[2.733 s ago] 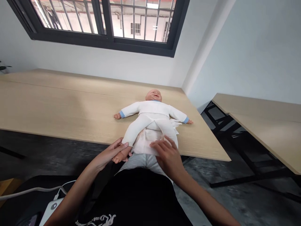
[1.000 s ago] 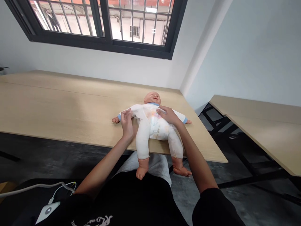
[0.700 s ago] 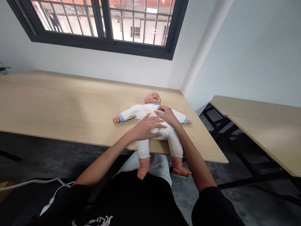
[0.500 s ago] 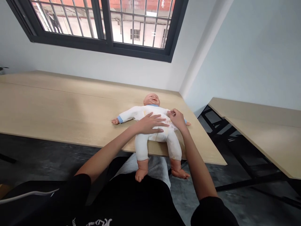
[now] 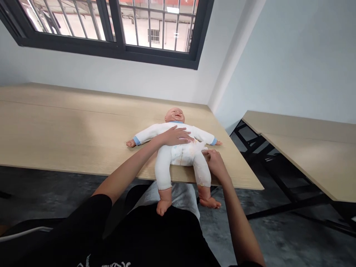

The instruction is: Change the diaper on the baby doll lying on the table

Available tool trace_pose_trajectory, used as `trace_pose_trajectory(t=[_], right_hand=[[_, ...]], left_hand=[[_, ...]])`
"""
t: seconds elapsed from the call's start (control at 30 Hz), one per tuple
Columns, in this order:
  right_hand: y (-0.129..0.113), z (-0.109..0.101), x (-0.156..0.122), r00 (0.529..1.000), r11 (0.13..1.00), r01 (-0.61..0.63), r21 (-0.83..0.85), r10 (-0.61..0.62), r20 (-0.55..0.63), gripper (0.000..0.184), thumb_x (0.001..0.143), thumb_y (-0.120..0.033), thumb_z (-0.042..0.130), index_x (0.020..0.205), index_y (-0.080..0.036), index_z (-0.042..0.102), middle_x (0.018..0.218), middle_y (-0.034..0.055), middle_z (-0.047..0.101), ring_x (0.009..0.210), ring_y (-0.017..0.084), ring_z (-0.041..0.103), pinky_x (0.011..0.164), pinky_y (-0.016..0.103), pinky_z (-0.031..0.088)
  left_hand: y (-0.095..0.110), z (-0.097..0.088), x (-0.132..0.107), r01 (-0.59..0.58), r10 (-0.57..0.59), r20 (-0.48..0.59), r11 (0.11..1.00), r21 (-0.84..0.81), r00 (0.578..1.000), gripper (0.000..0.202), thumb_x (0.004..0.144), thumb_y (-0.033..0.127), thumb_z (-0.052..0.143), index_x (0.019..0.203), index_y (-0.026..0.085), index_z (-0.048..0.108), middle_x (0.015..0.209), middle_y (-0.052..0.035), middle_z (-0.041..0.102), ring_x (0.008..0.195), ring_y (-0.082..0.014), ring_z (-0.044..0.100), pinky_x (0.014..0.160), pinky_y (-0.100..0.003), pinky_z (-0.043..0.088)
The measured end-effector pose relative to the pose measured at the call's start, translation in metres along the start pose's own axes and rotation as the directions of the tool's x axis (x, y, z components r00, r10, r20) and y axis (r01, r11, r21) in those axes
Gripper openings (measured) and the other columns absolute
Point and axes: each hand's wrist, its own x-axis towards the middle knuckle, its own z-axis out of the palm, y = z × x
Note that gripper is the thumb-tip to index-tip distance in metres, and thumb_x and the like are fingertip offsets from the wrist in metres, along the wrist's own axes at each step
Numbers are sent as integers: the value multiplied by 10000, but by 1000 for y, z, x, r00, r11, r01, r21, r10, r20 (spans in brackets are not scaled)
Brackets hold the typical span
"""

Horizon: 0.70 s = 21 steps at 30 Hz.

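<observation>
A baby doll in a white top with blue cuffs and collar lies face up on the table, its feet hanging past the near edge. Around its hips sits a white diaper with a small print. My left hand rests flat across the doll's belly, fingers stretched out above the diaper's front. Beside the doll's hip on the right, my right hand has its fingers curled in a pinch at the diaper's side flap, which sticks up there. The fingertips' exact hold is partly hidden.
The doll lies on a light wooden table against the wall beneath a barred window. To the right, past a gap, stands another wooden table on black metal legs. My lap is just under the near edge.
My right hand has moved down from the doll's side to its hip, uncovering the raised diaper flap. My left hand has shifted slightly up the belly. The view has shifted slightly.
</observation>
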Motion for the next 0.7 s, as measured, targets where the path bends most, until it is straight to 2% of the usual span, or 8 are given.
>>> trace_pose_trajectory(t=[0.1, 0.23, 0.43, 0.53, 0.63, 0.7], right_hand=[[2, -3, 8, 999, 999, -44, 17, 44, -6, 219, 840, -344, 562, 862, -154, 668, 934, 128, 676, 908, 287, 599, 831, 380, 438], [17, -17, 20, 992, 986, -112, 122, 119, -50, 277, 854, -393, 497, 825, -161, 645, 862, 103, 692, 786, 249, 611, 736, 348, 434], [32, -32, 38, 983, 966, -91, 242, 126, -130, 373, 818, -439, 508, 911, -147, 722, 773, 89, 682, 662, 220, 589, 650, 327, 429], [30, -35, 44, 975, 963, -5, 269, 65, -213, 311, 793, -389, 531, 859, -156, 728, 841, 93, 690, 671, 210, 614, 679, 341, 467], [25, -40, 48, 944, 955, 189, 230, -112, -310, 224, 812, -306, 546, 839, -178, 728, 936, 95, 694, 815, 227, 652, 760, 355, 501], [19, -44, 51, 901, 930, 325, 174, -249, -355, 196, 846, -247, 539, 864, -198, 728, 971, 83, 697, 915, 233, 654, 813, 360, 497]], left_hand=[[-2, 2, -1, -2, 2, -18, 1000, -17, 1000, 466, 1026, 545, 294, 1395, 396, 535, 1587, 22, 371, 1530, -232, 179, 1212, -569, 18], [-3, 5, -2, -15, 14, -39, 1000, -26, 999, 447, 1031, 521, 305, 1399, 403, 531, 1589, 18, 369, 1529, -235, 183, 1210, -570, 32], [-7, 7, 0, -13, 11, -45, 998, -55, 999, 447, 1024, 540, 319, 1388, 407, 541, 1591, 20, 365, 1528, -241, 184, 1206, -580, 14], [-8, 8, 1, -19, 15, -50, 997, -75, 999, 462, 1020, 556, 309, 1386, 402, 545, 1587, 24, 371, 1528, -247, 181, 1205, -580, -11], [-10, 9, 1, -19, 15, -49, 996, -88, 999, 466, 1018, 559, 306, 1387, 400, 543, 1584, 32, 376, 1527, -240, 183, 1206, -574, -27], [-10, 9, 2, -7, 3, -48, 995, -98, 999, 469, 1017, 557, 304, 1380, 393, 550, 1580, 40, 382, 1527, -237, 179, 1212, -557, -31]])
